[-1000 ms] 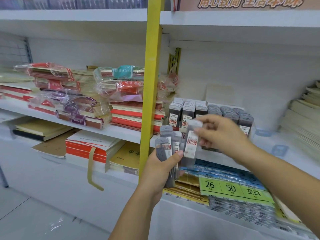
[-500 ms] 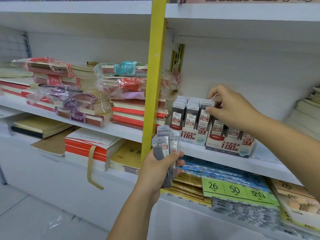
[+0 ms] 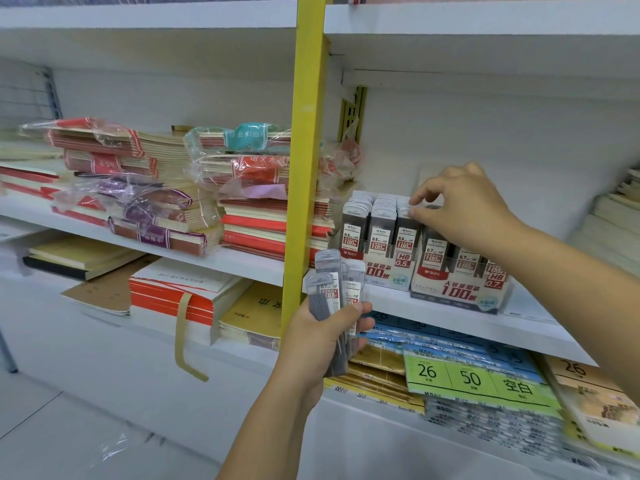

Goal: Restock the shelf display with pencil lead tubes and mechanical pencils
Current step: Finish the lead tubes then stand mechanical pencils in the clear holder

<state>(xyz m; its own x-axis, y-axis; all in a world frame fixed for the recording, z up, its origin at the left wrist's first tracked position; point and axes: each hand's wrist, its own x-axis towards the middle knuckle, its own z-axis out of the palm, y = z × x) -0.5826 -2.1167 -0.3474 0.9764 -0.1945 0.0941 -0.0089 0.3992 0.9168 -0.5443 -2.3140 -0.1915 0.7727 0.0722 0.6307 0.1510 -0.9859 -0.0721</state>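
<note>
- The left hand [image 3: 325, 336] is clenched around a bunch of lead tubes [image 3: 337, 299], held upright in front of the yellow post [image 3: 304, 161], below the shelf edge.
- The thumb lies across the front of the bunch; the grey tube tops fan out above the fist.
- The right hand [image 3: 460, 209] reaches over the display boxes on the middle shelf [image 3: 433, 315], knuckles up, fingers curled down.
- Its fingertips [image 3: 417, 206] touch the tops of the tubes where the two boxes meet; I cannot tell whether they pinch a tube or only press on it.
- The 0.5 box [image 3: 391, 275] stands just right of the post, packed with upright tubes in three rows.
- The 0.7 box [image 3: 460, 292] stands touching it on the right, partly hidden by the right wrist.
- Left of the post, wrapped notebook stacks [image 3: 145, 188] fill the same shelf level.
- Beneath them lie a red-edged book pile [image 3: 180, 292] and a yellow pad [image 3: 256, 313].
- Under the boxes, the lower shelf holds blue and green packs [image 3: 474, 379] marked 26 and 50.
- Pale paper stacks [image 3: 616, 230] sit at the far right.
</note>
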